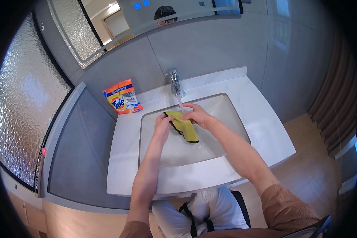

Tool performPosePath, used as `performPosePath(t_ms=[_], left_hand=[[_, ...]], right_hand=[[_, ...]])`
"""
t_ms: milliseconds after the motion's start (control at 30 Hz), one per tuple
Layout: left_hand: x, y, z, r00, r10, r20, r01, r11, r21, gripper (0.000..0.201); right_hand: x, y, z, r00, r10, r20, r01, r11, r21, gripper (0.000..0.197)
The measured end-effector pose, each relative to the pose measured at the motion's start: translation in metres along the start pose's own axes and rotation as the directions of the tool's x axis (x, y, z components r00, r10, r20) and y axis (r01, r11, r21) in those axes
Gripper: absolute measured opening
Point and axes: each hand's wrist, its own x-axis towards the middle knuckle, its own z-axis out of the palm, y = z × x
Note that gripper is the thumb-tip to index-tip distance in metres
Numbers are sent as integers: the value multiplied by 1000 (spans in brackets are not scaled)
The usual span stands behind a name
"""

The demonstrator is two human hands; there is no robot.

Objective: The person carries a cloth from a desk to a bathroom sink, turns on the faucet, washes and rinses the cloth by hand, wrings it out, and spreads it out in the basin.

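A yellow-green cloth (185, 129) with a dark edge hangs between my hands over the sink basin (154, 154). My left hand (163, 123) pinches its upper left part. On the other side my right hand (197, 116) grips the cloth near its top, fingers bent round it. Water runs from the chrome faucet (174, 82) down to my right hand and the cloth. The lower end of the cloth dangles toward the basin floor, where some water shows.
An orange bag of laundry detergent (123, 98) stands at the back left of the white countertop (261, 107), against the wall. A mirror (139, 20) hangs above. Textured glass (23, 107) is at the left, a brown curtain (333, 95) at the right.
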Motion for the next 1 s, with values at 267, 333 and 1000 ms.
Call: performPosePath(t_ms=[267, 333, 1000], left_hand=[[-10, 16, 7, 894, -440, -86, 449, 880, 156, 52], [-13, 19, 17, 921, -387, 48, 380, 918, 113, 57], [-20, 22, 42, 982, 161, -102, -145, 979, 146, 41]], right_hand=[[3, 5, 0, 914, -371, -162, 318, 906, -280, 49], [9, 4, -3, 884, -439, -163, 375, 872, -316, 42], [9, 6, 7, 612, -660, -436, 234, 678, -697, 10]])
